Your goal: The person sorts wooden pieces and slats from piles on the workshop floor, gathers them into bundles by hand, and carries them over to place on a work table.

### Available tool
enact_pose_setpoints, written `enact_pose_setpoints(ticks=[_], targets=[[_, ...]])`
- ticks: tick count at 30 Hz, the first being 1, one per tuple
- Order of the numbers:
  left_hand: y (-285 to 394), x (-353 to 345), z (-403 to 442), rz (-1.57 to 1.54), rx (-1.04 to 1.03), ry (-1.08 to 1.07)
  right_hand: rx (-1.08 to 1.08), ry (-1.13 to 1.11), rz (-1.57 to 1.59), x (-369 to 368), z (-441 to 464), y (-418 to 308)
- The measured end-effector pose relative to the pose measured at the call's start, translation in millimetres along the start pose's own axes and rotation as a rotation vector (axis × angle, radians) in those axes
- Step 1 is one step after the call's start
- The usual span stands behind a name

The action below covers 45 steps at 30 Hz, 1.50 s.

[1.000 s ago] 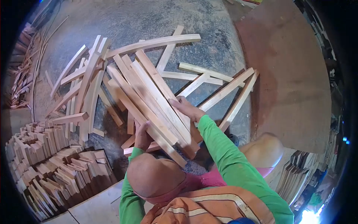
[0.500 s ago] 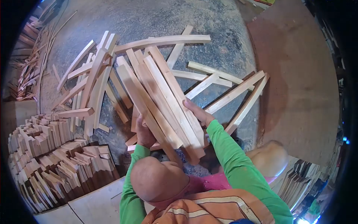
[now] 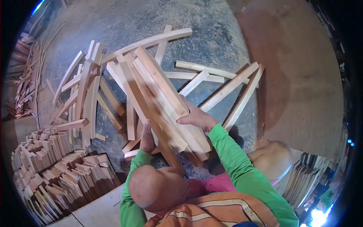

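A bundle of pale wooden strips [image 3: 157, 102] slants across the middle, standing out in front of my legs. My right hand [image 3: 198, 116] grips the outermost strip on the bundle's right, with the thumb near its lower end. That strip's near end sits higher than the ends of its neighbours. My left hand [image 3: 147, 140] is at the bundle's lower left side, fingers stretched upward and close together; whether it presses on the wood I cannot tell. The lower ends of the strips are above my lap, between my bare knees.
Loose wooden strips [image 3: 228, 87] lie crossed on the concrete floor [image 3: 128, 19], with another heap [image 3: 85, 87] on the left. Stacked short pieces [image 3: 68, 170] stand at lower left. A brown board [image 3: 302, 83] covers the right side. Thin offcuts [image 3: 28, 83] lie far left.
The right-hand strip has slid up and away along the bundle, with my right hand shifting to its lower end. My left hand's fingers have straightened. The whole view has shifted slightly.
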<state>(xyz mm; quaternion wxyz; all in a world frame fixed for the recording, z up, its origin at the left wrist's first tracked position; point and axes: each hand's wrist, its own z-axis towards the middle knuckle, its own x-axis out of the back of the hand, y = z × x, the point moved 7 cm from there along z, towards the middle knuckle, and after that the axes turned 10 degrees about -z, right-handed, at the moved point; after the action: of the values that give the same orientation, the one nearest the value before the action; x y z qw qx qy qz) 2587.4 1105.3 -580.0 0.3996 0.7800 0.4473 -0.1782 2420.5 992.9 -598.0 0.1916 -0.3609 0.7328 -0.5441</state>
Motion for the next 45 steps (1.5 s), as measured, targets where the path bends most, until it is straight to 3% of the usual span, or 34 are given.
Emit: enact_pose_setpoints(ticks=[9,14,18,23,28,32,34,37,41,43,45], targets=[[-0.3,-8.9,10.8,-0.056,-0.021,-0.005,-0.030,-0.040,0.164,27.8,-13.1,-43.9],[7.8,-7.8,12.0,0.078,-0.060,0.075,-0.086,-0.129,0.564,18.7,-5.1,-9.6],[-2.3,4.9,16.1,-0.011,0.065,0.011,-0.278,-0.112,0.834,6.8,-17.2,12.4],[5.7,-9.6,17.0,0.152,-0.002,0.048,-0.238,-0.009,0.759,2.5,-7.8,15.1],[10.7,-28.7,17.7,0.151,0.078,-0.012,-0.261,0.071,0.534,15.4,-12.4,-5.4],[23.0,-45.2,-6.4,0.193,0.154,0.056,-0.261,0.174,0.558,22.0,-36.6,-17.3],[34.3,-58.6,-27.9,0.223,0.237,0.044,-0.289,0.222,0.571,25.4,-61.9,-35.9],[62.9,-82.0,-63.8,0.241,0.224,-0.051,-0.211,0.252,0.621,48.7,-95.5,-119.2],[99.8,-215.5,-143.0,0.167,0.230,-0.205,-0.166,0.325,0.606,67.9,-155.0,-207.6],[132.2,-260.8,-189.5,0.315,0.109,0.071,-0.114,0.389,0.572,81.3,-187.1,-268.3],[155.7,-291.8,-230.3,0.330,0.201,-0.087,-0.042,0.441,0.527,95.3,-220.7,-339.7]])
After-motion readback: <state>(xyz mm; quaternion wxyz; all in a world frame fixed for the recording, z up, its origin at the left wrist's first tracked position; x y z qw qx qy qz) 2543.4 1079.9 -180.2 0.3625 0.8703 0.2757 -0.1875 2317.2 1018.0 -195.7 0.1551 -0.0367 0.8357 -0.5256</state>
